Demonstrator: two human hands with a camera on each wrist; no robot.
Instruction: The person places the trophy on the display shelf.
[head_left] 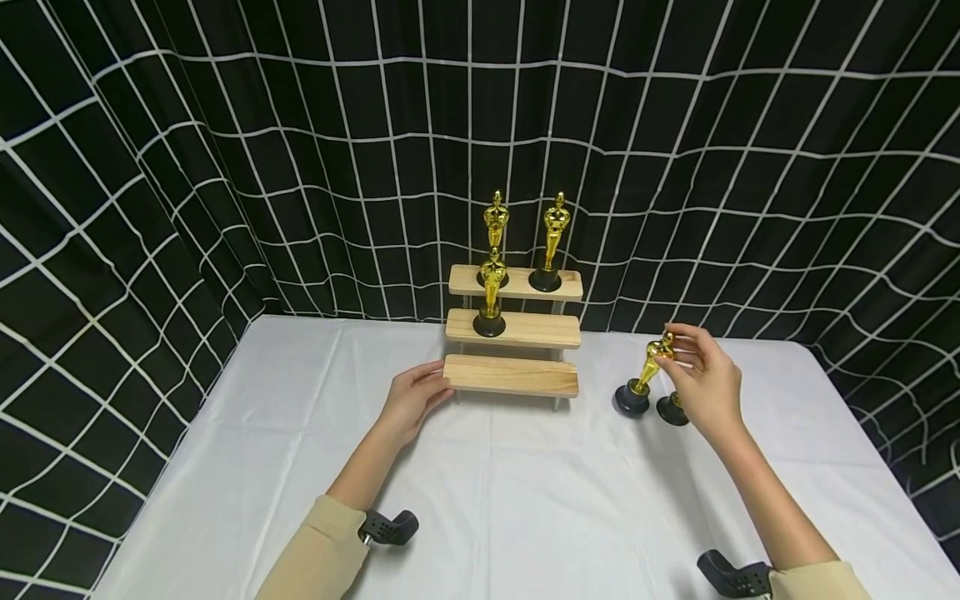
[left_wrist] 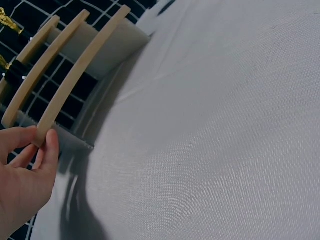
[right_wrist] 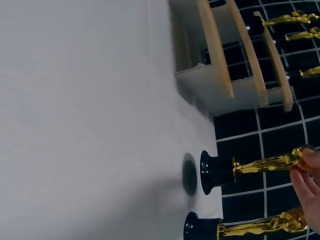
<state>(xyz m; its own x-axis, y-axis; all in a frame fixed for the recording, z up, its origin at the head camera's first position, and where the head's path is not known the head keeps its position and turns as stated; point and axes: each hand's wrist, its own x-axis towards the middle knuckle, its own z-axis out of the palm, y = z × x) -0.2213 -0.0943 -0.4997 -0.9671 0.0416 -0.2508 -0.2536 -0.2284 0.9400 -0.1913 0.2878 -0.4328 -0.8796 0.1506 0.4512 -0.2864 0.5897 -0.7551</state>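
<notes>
A three-tier wooden shelf (head_left: pixel 512 376) stands at the middle back of the table. My left hand (head_left: pixel 414 400) pinches the left end of its lowest board (left_wrist: pixel 75 75) between thumb and fingers. To the right of the shelf, my right hand (head_left: pixel 705 379) pinches a gold trophy statuette (right_wrist: pixel 265 166) by its upper part. In the right wrist view its black base (right_wrist: pixel 212 171) hangs just off the cloth, above its shadow. Another statuette (right_wrist: pixel 260 227) stands beside it, partly hidden behind my right hand in the head view.
Two gold statuettes, a left one (head_left: pixel 496 218) and a right one (head_left: pixel 555 229), stand on the top board. A third statuette (head_left: pixel 491 287) is at the left of the middle board. White cloth (head_left: pixel 487 500) covers the table; a black gridded curtain (head_left: pixel 360 167) hangs behind.
</notes>
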